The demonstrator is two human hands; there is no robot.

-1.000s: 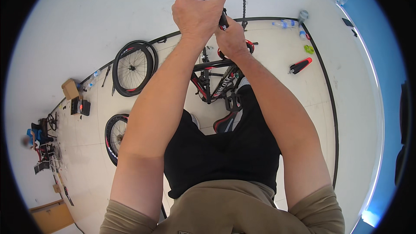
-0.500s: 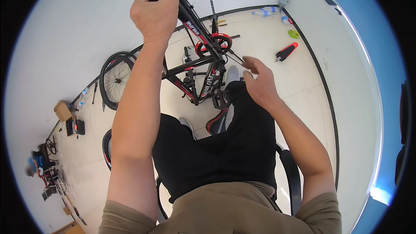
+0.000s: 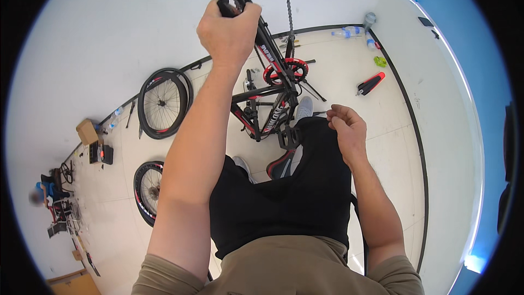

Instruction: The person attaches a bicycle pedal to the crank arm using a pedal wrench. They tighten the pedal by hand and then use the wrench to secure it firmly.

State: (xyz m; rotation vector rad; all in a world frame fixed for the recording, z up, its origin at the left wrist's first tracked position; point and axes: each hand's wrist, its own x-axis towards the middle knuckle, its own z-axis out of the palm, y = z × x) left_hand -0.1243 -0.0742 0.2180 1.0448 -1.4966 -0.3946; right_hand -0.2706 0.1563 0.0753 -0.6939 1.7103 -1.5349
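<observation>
A black and red bicycle frame stands tilted in front of me. My left hand is closed around its upper black tubes. A chain runs down to the red chainring. Below that, a black pedal sits near my left thigh. My right hand is above my right thigh, apart from the frame, with thumb and fingers pinched together. A thin dark shape shows at its fingertips, too small to name. A slim black rod sticks out between the chainring and this hand.
Two wheels or tyres lean by the left wall; another wheel lies nearer. A toolbox and cardboard box sit far left. At right lie a red-black mudguard-like piece, a green item and plastic bottles.
My right hand has drawn back toward my thigh, away from the rod by the chainring. My left hand keeps its hold on the frame. The whole view has shifted slightly.
</observation>
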